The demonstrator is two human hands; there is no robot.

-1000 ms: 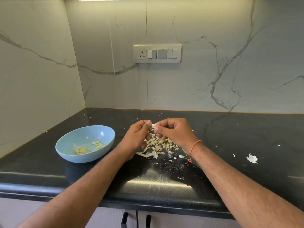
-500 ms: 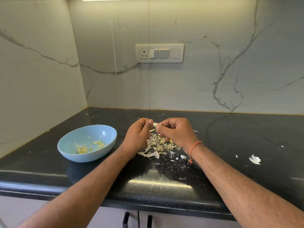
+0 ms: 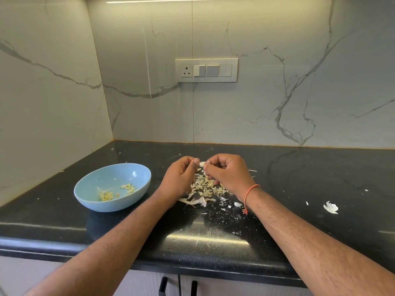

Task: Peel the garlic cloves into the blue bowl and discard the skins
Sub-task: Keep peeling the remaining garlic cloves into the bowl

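Both hands meet over the skin pile on the tabletop, left hand and right hand pinching one garlic clove; best to pull skin downward, then drop the clove left into the blue bowl.

A white switch panel with a socket sits on the far marble wall above the black tabletop; dark cabinet handles show at the near edge.

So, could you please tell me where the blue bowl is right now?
In the head view the blue bowl sits on the black counter to the left of both hands, nearest the left hand, with peeled cloves inside.
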